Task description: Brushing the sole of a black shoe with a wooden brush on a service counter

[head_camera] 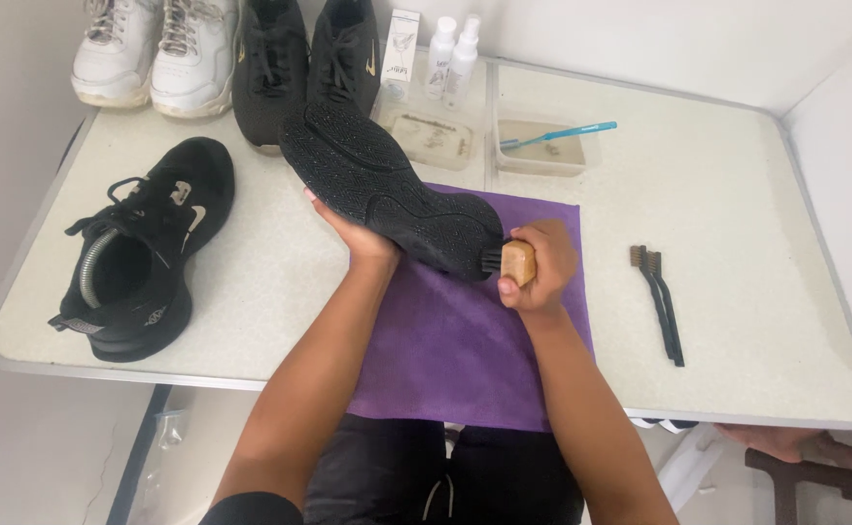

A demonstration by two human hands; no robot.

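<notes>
Left hand (pixel 363 236) grips one black shoe (pixel 387 190), right hand (pixel 540 267) clenches one wooden brush (pixel 515 262); two wire brushes (pixel 657 301) lie aside.

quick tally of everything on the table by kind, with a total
Shoes: 6, counting the black sneaker held sole-up by the left hand
Brushes: 4, counting the wooden brush in the right hand
Spray bottles: 2
Trays: 2
Purple cloths: 1
Boxes: 1
Total: 16
</notes>
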